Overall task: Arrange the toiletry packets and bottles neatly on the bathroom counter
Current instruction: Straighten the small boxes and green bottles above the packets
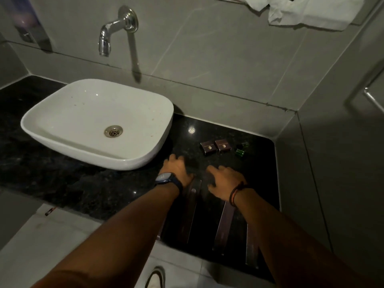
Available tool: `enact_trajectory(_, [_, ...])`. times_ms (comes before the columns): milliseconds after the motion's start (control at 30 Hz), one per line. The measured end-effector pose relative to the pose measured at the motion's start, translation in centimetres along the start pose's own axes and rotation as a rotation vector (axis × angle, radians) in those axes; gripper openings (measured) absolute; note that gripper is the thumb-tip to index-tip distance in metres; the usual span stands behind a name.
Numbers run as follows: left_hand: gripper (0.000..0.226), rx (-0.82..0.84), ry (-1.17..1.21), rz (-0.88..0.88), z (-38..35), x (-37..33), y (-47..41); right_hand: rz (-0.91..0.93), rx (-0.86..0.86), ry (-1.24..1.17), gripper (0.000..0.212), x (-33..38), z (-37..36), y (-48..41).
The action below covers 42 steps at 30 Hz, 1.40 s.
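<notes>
On the black table [83, 183], right of the sink [62, 125], lie two brown boxes [216, 146], two green bottles [241, 149] and three long dark packets [225, 221]. Both hands, left [177, 169] and right [225, 183], hover with loose, empty grip, fingers spread.

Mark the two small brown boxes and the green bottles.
Left brown box [208, 148], head view, top face.
Right brown box [223, 145], head view, top face.
Green bottles [241, 152], head view, nearer bottle's body.

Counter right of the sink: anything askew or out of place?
Mostly tidy. The two brown boxes sit side by side, but the two green bottles beside them lie at different angles. The long packets near the front edge fan apart rather than lying parallel.
</notes>
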<state>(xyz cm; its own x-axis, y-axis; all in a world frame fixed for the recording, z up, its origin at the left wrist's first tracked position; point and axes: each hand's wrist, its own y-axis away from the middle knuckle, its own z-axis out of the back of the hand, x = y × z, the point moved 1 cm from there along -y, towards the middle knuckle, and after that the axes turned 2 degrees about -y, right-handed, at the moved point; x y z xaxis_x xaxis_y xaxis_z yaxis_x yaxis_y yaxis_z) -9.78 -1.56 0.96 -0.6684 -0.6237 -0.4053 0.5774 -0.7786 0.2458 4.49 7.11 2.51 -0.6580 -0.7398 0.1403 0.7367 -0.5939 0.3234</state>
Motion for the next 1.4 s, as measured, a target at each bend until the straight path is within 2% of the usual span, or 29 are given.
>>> enact_trajectory(167, [0.063,0.063,-0.021,-0.103,-0.4,-2.8,-6.2,-0.144,-0.110,-0.107,0.043,-3.1,0.5,-4.8])
enact_trajectory(300, [0.054,0.158,-0.126,-0.241,-1.1,-3.9,-11.9,-0.274,-0.165,-0.221,0.053,-5.1,0.7,-9.2])
enact_trajectory(433, [0.063,0.248,-0.293,-0.388,-1.0,-5.1,-16.4,-0.373,-0.192,-0.181,0.052,-6.5,1.1,-13.1])
enact_trajectory(500, [0.068,0.288,-0.346,-0.443,-1.0,-5.9,-18.2,-0.390,-0.179,-0.156,0.054,-7.1,1.1,-14.7])
enact_trajectory(633, [0.062,0.365,-0.373,-0.520,-1.5,-7.0,-19.6,-0.394,-0.095,-0.111,0.063,-8.1,0.6,-16.6])
enact_trajectory(700, [0.060,0.364,-0.385,-0.509,-2.0,-6.9,-19.6,-0.397,-0.071,-0.114,0.060,-8.4,0.4,-17.1])
enact_trajectory(833, [0.058,0.310,-0.388,-0.358,-1.5,-5.5,-19.2,-0.353,-0.053,-0.113,0.064,-8.1,0.4,-17.1])
enact_trajectory(933, [0.060,0.253,-0.419,-0.248,-0.8,-4.2,-18.0,-0.262,-0.003,-0.123,0.072,-7.4,0.9,-16.5])
enact_trajectory(1000, [0.064,0.239,-0.411,-0.163,-0.5,-3.5,-16.9,-0.161,0.038,-0.098,0.066,-6.8,1.0,-15.9])
enact_trajectory(1100, [0.083,0.298,-0.417,-0.088,-0.2,-3.0,-15.6,-0.028,0.118,-0.057,0.060,-6.1,0.9,-15.1])
enact_trajectory(1167, [0.107,0.382,-0.477,-0.122,0.3,-2.9,-15.1,0.000,0.153,-0.047,0.071,-5.8,0.8,-14.4])
enact_trajectory(1233, [0.118,0.435,-0.563,-0.213,0.9,-3.0,-15.0,-0.026,0.121,-0.078,0.079,-5.4,0.8,-13.8])
enact_trajectory(1333, [0.105,0.492,-0.667,-0.326,0.9,-2.9,-14.6,-0.085,0.056,-0.125,0.076,-4.8,0.3,-13.0])
enact_trajectory(1400, [0.079,0.466,-0.647,-0.334,0.5,-2.3,-14.6,-0.079,0.053,-0.093,0.069,-4.4,-0.4,-12.8])
